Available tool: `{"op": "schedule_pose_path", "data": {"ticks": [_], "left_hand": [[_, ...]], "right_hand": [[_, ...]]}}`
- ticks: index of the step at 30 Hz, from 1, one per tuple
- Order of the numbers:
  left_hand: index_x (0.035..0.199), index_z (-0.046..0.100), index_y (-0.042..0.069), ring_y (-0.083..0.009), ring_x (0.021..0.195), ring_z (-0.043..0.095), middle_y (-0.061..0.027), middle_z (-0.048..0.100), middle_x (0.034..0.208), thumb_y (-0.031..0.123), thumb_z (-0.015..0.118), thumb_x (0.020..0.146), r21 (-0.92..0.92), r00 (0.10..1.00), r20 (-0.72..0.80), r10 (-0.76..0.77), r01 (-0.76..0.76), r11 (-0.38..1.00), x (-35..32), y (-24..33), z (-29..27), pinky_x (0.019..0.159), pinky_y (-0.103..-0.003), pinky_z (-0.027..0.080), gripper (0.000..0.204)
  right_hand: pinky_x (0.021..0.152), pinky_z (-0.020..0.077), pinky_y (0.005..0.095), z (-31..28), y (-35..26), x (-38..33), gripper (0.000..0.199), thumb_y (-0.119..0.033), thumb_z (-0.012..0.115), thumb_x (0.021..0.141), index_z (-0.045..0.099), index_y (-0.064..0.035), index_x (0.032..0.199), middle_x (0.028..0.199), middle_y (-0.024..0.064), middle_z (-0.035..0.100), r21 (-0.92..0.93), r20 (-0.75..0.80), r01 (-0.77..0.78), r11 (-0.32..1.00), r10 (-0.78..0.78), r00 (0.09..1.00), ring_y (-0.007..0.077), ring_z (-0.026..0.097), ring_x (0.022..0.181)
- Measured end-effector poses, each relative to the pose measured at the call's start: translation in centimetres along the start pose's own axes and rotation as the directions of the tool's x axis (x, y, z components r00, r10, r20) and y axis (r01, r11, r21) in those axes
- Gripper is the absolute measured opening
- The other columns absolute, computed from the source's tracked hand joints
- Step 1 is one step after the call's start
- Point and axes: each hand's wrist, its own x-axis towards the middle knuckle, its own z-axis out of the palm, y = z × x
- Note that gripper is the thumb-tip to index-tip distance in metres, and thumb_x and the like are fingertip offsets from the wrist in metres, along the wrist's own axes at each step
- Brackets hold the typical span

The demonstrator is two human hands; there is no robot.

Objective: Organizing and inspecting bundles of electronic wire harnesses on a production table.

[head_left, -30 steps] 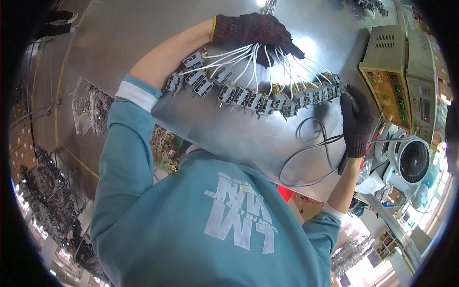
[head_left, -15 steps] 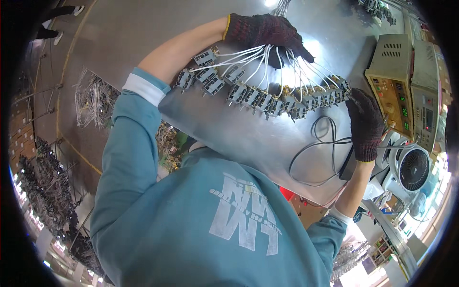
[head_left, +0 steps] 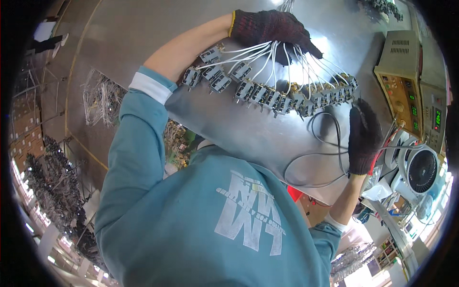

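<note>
- Over the grey metal bench (head_left: 143, 43), the left hand (head_left: 272, 27), in a dark knit glove, was closed around the gathered end of a bundle of white wires (head_left: 267, 60).
- From that grip the wires fanned downward to a row of small grey switches (head_left: 277, 98), which hung below and a little to the right of it, over the bench.
- The row's long axis ran from lower left near the left forearm to upper right near the right hand (head_left: 363, 136).
- The right hand, also gloved, was nearer the row's right end, just beside the last switches; its fingers curled around a grey cable (head_left: 325, 153), though I could not tell how firmly.
- Counted: one bundle, two gloved hands, roughly twenty switches, the far ones too crowded to count surely.
- Beige test instrument (head_left: 399, 79) and a small fan (head_left: 420, 170) stood at the right.
</note>
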Motion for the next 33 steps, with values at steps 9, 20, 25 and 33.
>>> {"op": "schedule_pose_path", "data": {"ticks": [9,20,25,33], "left_hand": [[0.154,0.064,0.023,-0.0276,0.098,0.071,-0.0112,0.074,0.112,0.007,0.086,0.083,0.034,0.999,-0.047,0.002,0.0,0.999,-0.7,0.3,0.4,0.098,-0.042,0.062,0.077],[0.158,0.059,0.034,-0.029,0.109,0.069,-0.0069,0.072,0.119,0.016,0.09,0.084,-0.031,0.985,0.05,-0.163,0.165,0.986,-0.8,1.1,0.3,0.106,-0.045,0.057,0.083],[0.158,0.059,0.03,-0.028,0.107,0.069,-0.0086,0.072,0.119,0.016,0.091,0.082,-0.103,0.996,-0.024,-0.09,0.087,0.991,-1.3,0.8,0.8,0.102,-0.044,0.058,0.084],[0.158,0.06,0.028,-0.0242,0.097,0.072,-0.0088,0.073,0.115,0.019,0.091,0.084,-0.118,0.995,-0.023,-0.094,0.091,0.989,-1.2,2.2,-0.1,0.097,-0.044,0.058,0.08]], "right_hand": [[0.101,0.058,0.0402,0.0,-0.3,0.6,0.03,-0.007,0.076,0.1,0.076,-0.0065,0.13,0.131,0.0155,0.076,-0.274,0.059,0.378,0.884,-0.377,0.924,0.0316,0.074,0.12],[0.102,0.0577,0.0404,2.4,-1.3,-1.2,0.035,-0.008,0.075,0.102,0.072,-0.0038,0.136,0.13,0.0188,0.075,-0.222,-0.057,0.311,0.924,-0.331,0.942,0.0304,0.074,0.12],[0.101,0.0576,0.0406,1.9,-1.9,-1.1,0.034,-0.007,0.074,0.103,0.072,-0.0033,0.136,0.13,0.0185,0.075,-0.275,0.008,0.371,0.887,-0.384,0.923,0.03,0.073,0.121],[0.101,0.0575,0.0374,2.8,-1.5,-3.3,0.03,-0.006,0.073,0.105,0.073,-0.0005,0.135,0.13,0.0145,0.076,0.367,0.051,-0.214,0.905,0.21,0.976,0.0242,0.072,0.12]]}}
